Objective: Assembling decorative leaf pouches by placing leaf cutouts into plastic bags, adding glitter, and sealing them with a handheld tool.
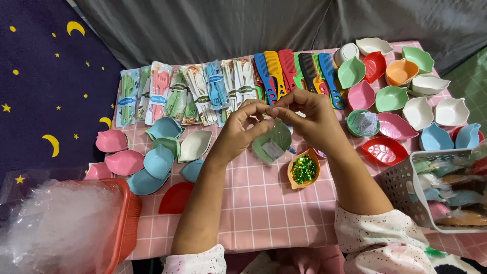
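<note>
My left hand (pixel 241 129) and my right hand (pixel 307 117) meet above the pink checked tablecloth (pixel 258 203). Together their fingertips hold a green leaf-shaped dish (pixel 274 139) inside a clear plastic bag, with a small paper slip at its lower part. Just below the hands sits an orange leaf-shaped dish (pixel 303 170) filled with shiny green twist ties. A round green dish (pixel 362 123) holding small paper slips lies to the right of my right hand.
Packs of plastic cutlery (pixel 187 94) and coloured combs (pixel 297 71) line the far edge. Loose leaf dishes (pixel 401 96) spread at right, more (pixel 147 157) at left. A white basket (pixel 441 190) of bagged dishes stands at right. An orange basket (pixel 119 228) with clear bags stands at lower left.
</note>
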